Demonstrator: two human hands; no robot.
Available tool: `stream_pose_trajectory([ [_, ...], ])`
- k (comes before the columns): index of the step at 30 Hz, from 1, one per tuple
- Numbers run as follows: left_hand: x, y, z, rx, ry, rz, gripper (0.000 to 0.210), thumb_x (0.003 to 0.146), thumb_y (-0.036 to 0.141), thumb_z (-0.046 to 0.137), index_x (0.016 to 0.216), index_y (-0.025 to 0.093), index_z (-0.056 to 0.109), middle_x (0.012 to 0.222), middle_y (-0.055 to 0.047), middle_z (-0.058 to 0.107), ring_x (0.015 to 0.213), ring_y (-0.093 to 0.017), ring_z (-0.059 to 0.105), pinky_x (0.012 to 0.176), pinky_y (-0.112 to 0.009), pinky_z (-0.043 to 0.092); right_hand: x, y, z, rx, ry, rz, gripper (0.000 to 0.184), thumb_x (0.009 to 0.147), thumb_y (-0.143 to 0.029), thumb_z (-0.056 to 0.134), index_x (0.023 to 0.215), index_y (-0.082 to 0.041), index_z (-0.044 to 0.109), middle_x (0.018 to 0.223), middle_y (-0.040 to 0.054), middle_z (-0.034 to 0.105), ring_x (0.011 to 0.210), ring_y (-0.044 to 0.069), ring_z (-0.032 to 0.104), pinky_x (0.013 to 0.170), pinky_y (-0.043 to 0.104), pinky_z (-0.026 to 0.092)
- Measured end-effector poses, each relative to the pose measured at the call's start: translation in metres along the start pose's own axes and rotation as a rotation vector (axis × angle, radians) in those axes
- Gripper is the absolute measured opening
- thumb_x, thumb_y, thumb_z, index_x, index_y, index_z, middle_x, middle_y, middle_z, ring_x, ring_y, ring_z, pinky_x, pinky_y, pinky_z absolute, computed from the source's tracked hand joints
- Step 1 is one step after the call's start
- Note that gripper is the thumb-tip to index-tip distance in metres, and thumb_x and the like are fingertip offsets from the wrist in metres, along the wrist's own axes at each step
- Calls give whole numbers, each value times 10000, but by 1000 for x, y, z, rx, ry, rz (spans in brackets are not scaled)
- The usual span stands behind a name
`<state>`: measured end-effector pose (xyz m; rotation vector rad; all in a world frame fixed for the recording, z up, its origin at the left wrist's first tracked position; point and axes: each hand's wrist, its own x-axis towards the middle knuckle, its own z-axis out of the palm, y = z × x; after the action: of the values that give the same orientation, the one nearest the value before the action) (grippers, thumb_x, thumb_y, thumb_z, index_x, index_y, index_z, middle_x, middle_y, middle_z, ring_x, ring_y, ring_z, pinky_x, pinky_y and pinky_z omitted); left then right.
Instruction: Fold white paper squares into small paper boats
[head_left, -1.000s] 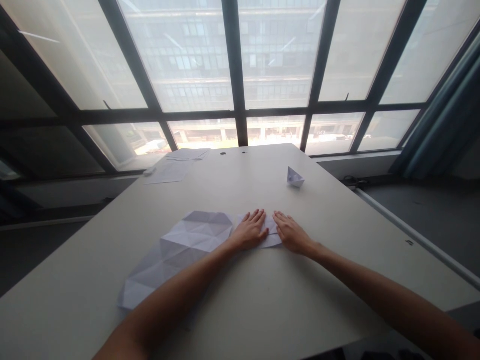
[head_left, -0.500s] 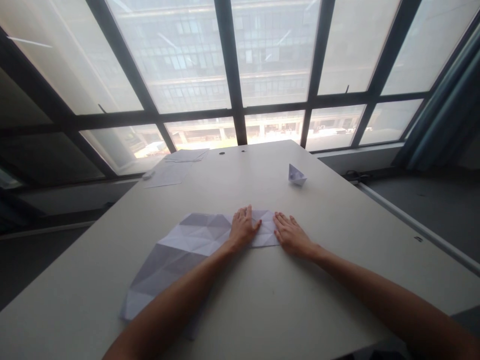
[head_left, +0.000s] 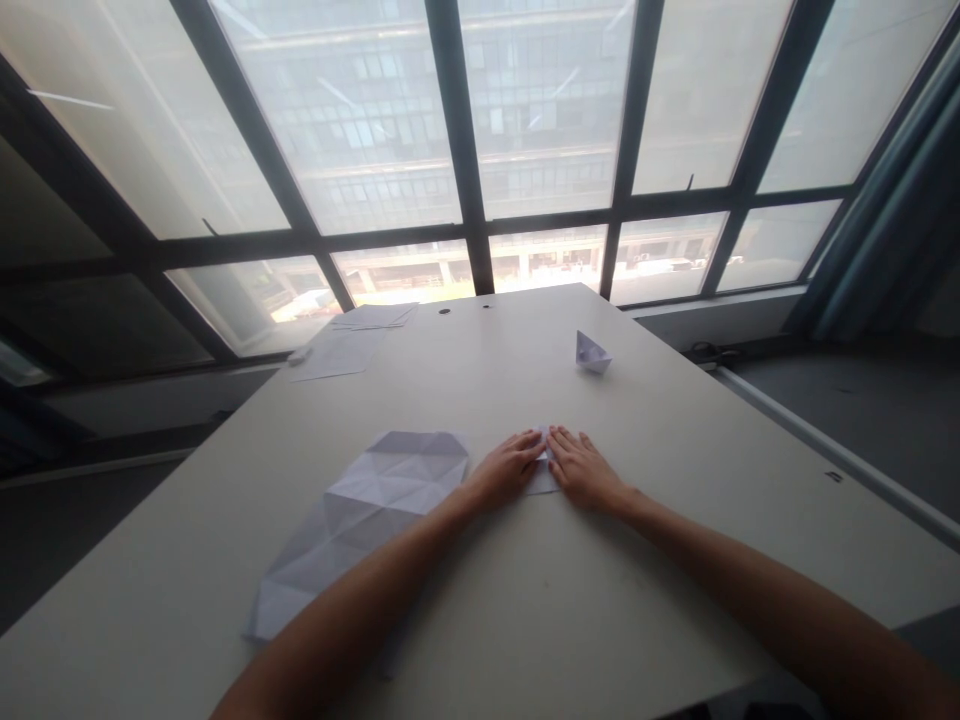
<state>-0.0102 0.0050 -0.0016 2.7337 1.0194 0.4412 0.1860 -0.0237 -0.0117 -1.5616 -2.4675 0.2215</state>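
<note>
A small folded piece of white paper (head_left: 541,482) lies flat on the table, mostly covered by my two hands. My left hand (head_left: 506,465) rests on its left part, fingers stretched toward the right. On the right side, my right hand (head_left: 585,468) lies flat with fingers out, its tips almost meeting the left fingertips. To the left, a large creased sheet of paper (head_left: 360,510) with triangular fold lines bulges slightly off the table and is partly hidden behind my left forearm.
A small folded paper boat (head_left: 592,354) stands toward the far right of the white table (head_left: 480,380). Several flat paper sheets (head_left: 341,352) lie at the far left. Large windows rise beyond the table, and a blue curtain (head_left: 877,190) hangs at the right.
My left hand has slid to the right across the folded paper, close to my right hand, turning its fingers rightward. My right hand stays in place.
</note>
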Motion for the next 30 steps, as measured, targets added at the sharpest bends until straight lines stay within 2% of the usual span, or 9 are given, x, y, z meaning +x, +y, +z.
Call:
stream_pose_trajectory([
  [3,-3,3,-1,63,-88,15,552,1010,430,293,1516,213,256,1566,-73,278,1455,-223,217,1182,-430,210,1,2,0,12,-16,-2,601,962,-327,265,1508,-75,264,1579,142,200,1466,239,151,1179,471,105],
  [5,-5,3,-3,93,-124,17,598,1006,482,274,1531,205,201,1580,-88,224,1465,-233,173,1179,-446,191,3,6,-2,34,-39,-12,600,944,-277,278,1511,-79,258,1577,138,206,1465,230,157,1178,472,119],
  [9,-5,3,-6,91,-141,21,570,1014,470,246,1531,235,198,1582,-74,221,1469,-218,159,1181,-444,175,5,15,-5,82,-84,-46,600,912,-197,289,1506,-116,288,1566,112,255,1454,208,204,1168,460,177],
  [12,-5,4,-8,84,-136,29,554,1019,451,233,1528,235,211,1579,-69,235,1465,-219,177,1180,-444,188,5,18,-4,61,-53,-57,590,924,-195,274,1507,-111,281,1566,106,259,1452,213,210,1168,454,180],
  [18,-7,9,-15,135,-96,107,462,1017,393,292,1450,258,380,1525,-42,374,1429,-202,287,1185,-414,202,5,17,-2,36,-48,-64,568,946,-214,259,1503,-112,291,1568,102,261,1452,214,208,1166,444,184],
  [23,-8,13,-18,183,-61,104,410,1012,327,303,1356,216,497,1445,-71,479,1379,-206,377,1165,-388,272,2,12,-11,-2,-45,-45,542,953,-232,285,1479,-117,344,1555,114,298,1441,237,234,1158,459,184],
  [26,-7,16,-16,194,-31,80,398,1008,295,304,1310,199,543,1398,-86,526,1346,-209,424,1153,-379,298,-5,3,-21,-41,3,-40,493,948,-280,361,1398,-104,459,1465,172,431,1358,274,370,1129,439,231],
  [28,-5,18,-12,176,-2,37,403,1011,287,286,1280,190,571,1372,-97,549,1324,-208,452,1147,-373,310,-10,-4,-28,-60,37,-47,435,944,-343,413,1279,-111,568,1310,191,555,1227,287,488,1072,407,305],
  [30,-4,18,-7,152,24,-24,416,1014,297,274,1281,182,572,1375,-107,546,1323,-207,456,1145,-367,308,-14,-9,-32,-71,55,-56,392,939,-399,444,1142,-131,644,1160,180,612,1112,283,542,1002,380,364],
])
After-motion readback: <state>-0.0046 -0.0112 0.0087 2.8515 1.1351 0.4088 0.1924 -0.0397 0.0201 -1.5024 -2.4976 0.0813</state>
